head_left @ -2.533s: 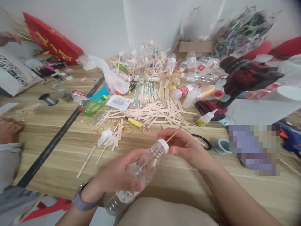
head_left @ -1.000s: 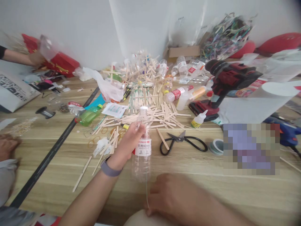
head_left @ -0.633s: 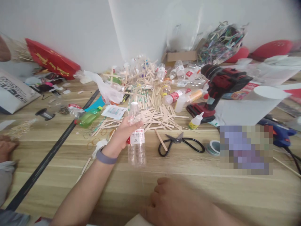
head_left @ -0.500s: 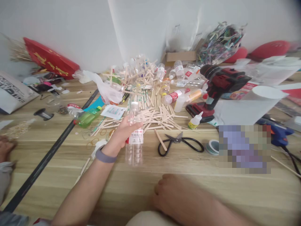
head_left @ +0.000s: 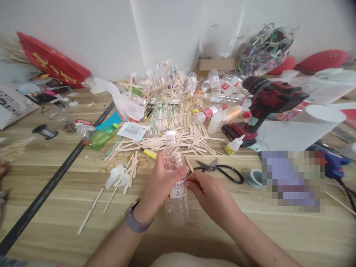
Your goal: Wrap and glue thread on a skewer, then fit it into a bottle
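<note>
A clear plastic bottle with a white cap and a red-and-white label stands near upright in front of me. My left hand is wrapped round its upper body, thumb across the front. At the label's right edge my right hand is closed in a pinch; what its fingertips hold is too small to make out. A thin pale strand curves on the table beside the bottle's base. Black-handled scissors lie just beyond my right hand, with a wooden craft stick near them.
Loose craft sticks and several plastic bottles are heaped farther back. On the right are a red cordless drill, a glue bottle and a spool. Rubber bands and a crumpled tissue lie left.
My right hand has come up from the table's near edge to the bottle's label. The bottle, in my left hand, has shifted right and nearer. My view has moved slightly.
</note>
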{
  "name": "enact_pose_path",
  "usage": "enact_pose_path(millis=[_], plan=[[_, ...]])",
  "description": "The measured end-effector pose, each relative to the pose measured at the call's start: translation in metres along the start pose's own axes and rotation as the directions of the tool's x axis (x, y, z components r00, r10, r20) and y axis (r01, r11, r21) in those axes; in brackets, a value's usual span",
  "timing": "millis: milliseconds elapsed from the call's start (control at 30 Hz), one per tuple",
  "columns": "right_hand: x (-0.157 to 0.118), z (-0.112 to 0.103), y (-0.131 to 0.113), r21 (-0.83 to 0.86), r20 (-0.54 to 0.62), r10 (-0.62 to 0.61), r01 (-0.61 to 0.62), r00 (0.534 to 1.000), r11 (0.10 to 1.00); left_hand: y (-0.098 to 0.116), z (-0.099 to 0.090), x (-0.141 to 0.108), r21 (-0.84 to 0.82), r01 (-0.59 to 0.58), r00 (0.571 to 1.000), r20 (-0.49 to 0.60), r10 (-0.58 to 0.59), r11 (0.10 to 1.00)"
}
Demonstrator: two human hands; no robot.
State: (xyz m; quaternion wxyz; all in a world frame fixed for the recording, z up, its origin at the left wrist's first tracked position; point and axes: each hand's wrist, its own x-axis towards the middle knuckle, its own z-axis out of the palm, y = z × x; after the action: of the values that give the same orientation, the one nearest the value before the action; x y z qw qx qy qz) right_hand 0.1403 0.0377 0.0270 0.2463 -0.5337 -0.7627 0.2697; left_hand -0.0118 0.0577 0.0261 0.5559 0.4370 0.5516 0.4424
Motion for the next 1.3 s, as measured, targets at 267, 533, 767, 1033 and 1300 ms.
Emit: enact_pose_path(millis=[267,533,767,1033,1300], plan=[[-0.007,-0.003,-0.002,-0.074,0.041,-0.165,0.168,0.985,0.983,-0.001,-0.003,-0.003,-0.048,0.035,0.999,0.038,-0.033,0.998],[-0.028,-0.002,-0.016,-0.103,0.302,-0.278,0.321,0.912,0.942,-0.001,-0.006,-0.003,-0.011,0.051,0.996,0.071,-0.050,0.999],[-0.025,-0.015,-0.010,0.068,0.381,-0.252,0.245,0.889,0.967,0.014,-0.015,-0.009,0.150,0.033,0.979,0.194,-0.062,0.988],[0.018,-0.039,0.018,0.613,-0.157,0.254,-0.107,0.954,0.783,0.028,-0.018,-0.020,0.186,0.008,0.917,0.390,-0.082,0.982],[0.029,-0.030,0.006,0.840,-0.022,0.187,-0.083,0.982,0.537,0.029,-0.016,-0.020,0.224,-0.017,0.887,0.454,-0.089,0.975]])
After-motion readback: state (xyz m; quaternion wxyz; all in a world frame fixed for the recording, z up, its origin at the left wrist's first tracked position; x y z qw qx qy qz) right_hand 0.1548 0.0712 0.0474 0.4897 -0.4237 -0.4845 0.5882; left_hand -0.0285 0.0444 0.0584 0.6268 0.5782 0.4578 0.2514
